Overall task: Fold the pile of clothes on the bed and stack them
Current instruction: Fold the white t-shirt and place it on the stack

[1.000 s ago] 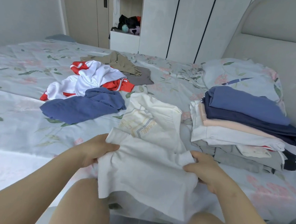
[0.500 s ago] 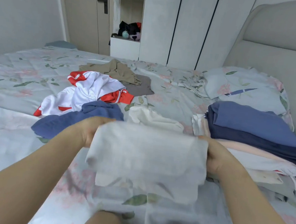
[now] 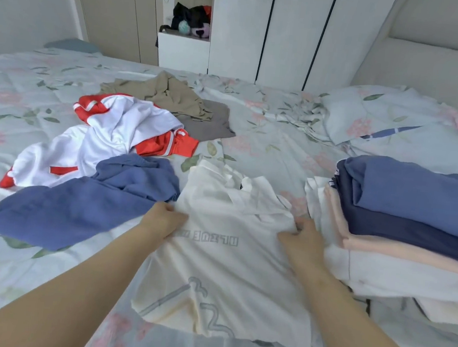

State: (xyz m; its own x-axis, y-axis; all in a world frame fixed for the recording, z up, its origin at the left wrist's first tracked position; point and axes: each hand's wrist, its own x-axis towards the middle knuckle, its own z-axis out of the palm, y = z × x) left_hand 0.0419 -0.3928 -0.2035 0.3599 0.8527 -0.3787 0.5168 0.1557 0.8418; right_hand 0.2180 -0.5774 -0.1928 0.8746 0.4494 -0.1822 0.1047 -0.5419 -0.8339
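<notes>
Left hand [image 3: 163, 220] and right hand [image 3: 301, 240] are gripping the cream shirt [image 3: 229, 271] by the front edge of the bed [image 3: 31, 266], tips hiding in fabric.

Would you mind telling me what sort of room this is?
Most likely a home bedroom: a bed with floral bedding, a pillow, a padded headboard, and tall wardrobe doors behind.

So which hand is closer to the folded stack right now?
Right. The right hand grips one edge of the cream shirt, just beside the folded stack. The left hand grips the opposite edge, next to the loose blue garment, farther away.
</notes>
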